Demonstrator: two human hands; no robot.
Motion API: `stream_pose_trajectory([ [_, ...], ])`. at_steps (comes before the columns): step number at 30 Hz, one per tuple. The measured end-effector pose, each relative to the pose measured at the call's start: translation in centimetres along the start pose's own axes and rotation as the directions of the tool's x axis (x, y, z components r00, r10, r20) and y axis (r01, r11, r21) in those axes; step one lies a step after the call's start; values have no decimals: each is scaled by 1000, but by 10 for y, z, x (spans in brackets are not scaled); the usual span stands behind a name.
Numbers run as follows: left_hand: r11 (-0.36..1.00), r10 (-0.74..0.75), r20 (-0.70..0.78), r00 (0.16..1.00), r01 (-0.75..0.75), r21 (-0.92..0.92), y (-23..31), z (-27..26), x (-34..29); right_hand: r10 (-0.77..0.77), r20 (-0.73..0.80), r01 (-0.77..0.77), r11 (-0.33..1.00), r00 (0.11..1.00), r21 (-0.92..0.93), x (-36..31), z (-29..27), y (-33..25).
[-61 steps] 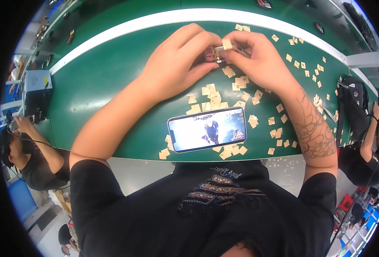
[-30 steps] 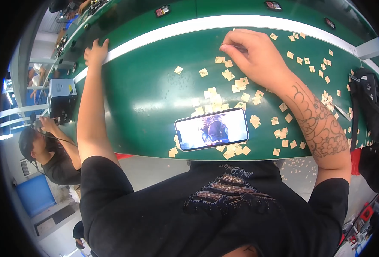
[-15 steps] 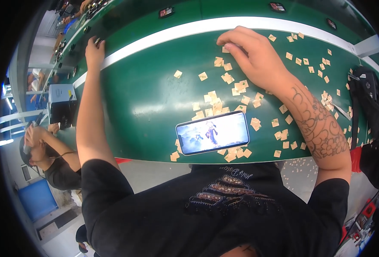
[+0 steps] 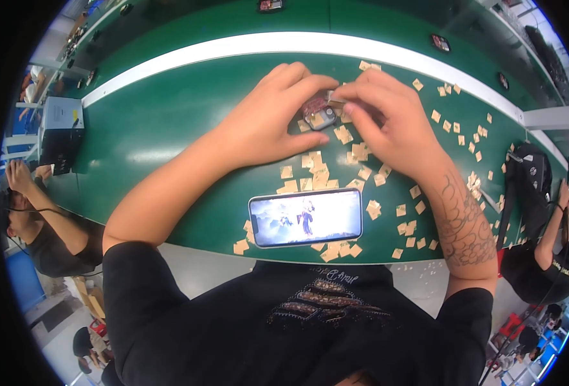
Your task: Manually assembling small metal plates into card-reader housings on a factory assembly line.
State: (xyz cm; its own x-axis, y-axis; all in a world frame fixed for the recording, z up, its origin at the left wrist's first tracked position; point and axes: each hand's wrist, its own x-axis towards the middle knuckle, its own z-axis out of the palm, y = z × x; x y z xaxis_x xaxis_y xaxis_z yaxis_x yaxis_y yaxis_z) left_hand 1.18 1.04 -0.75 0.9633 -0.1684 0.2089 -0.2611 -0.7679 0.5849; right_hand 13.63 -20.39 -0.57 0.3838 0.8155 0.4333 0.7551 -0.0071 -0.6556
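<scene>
My left hand (image 4: pixel 284 106) curls thumb and fingers around a small dark rounded electronic casing (image 4: pixel 321 118) with reddish parts inside, low over the table. A tan square shows on its face. Thumb and forefinger of my right hand (image 4: pixel 387 116) pinch a small tan square piece (image 4: pixel 336 100), apparently a sticker, at the casing's far side. Part of the casing is hidden by my left fingers. Many loose tan squares (image 4: pixel 320 174) lie on the green table (image 4: pixel 168 174) below and right of my hands.
A phone (image 4: pixel 307 219) with its screen lit lies near the table's front edge. Beyond a white rail (image 4: pixel 233 46), similar casings (image 4: pixel 440 43) rest on a green surface. Tweezers (image 4: pixel 490 201) and a black bag (image 4: pixel 530 170) are at the right. Other people sit at both sides.
My left hand has come back from beyond the rail at far left to the middle, bringing the casing. My right hand now meets it there with a tan square. The view has shifted slightly.
</scene>
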Motion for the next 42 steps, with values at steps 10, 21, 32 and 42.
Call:
stream_pose_trajectory([
  [10,990,112,-71,991,-118,-75,-17,0,-3,87,214,-3,931,973,-365,8,-5,-35],
  [21,991,58,-119,991,-71,-110,-9,6,-8,129,168,-64,936,977,-345,4,1,-29],
  [32,998,70,-154,986,-69,14,0,6,-11,215,125,-194,968,969,-159,-1,9,-17],
  [42,993,83,-138,987,-69,98,-14,0,-10,344,67,-348,935,937,63,4,-5,-5],
])
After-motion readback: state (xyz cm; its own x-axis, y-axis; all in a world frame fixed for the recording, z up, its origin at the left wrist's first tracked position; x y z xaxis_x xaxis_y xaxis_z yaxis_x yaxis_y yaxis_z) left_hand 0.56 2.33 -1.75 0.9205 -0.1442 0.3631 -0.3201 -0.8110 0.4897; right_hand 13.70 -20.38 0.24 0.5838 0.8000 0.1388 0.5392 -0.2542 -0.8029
